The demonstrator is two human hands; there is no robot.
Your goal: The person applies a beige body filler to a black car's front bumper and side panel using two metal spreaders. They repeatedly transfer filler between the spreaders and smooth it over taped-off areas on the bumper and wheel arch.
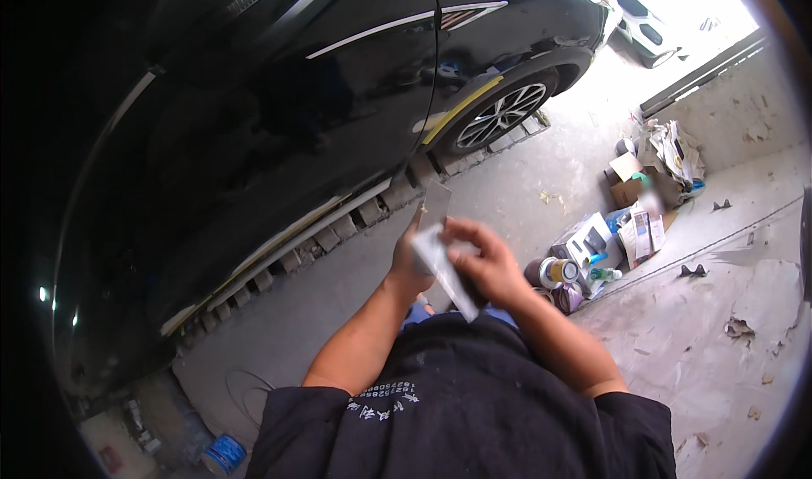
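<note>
Both hands are together in front of my body. My left hand [407, 255] is wrapped round a thin greyish flat plate [436, 198], whose square end sticks up past the fingers. A pale, flat, oblong piece [446, 272], smeared by motion, lies slanted between my palms; its kind does not show. My right hand [491, 263] has its fingers curled over the upper side of this piece, with a dark patch under the palm. Ahead and to the left stands a black car [338, 82], its wheel arch edged with yellow tape [461, 111]. Neither hand touches the car.
A row of bricks or blocks [342, 228] runs along the car's lower edge. To the right, cans [562, 270], bottles, boxes [584, 238] and scrap paper are heaped by a pale worn wall [719, 293]. A blue-labelled tub [224, 455] stands at lower left, near a thin cable [245, 376].
</note>
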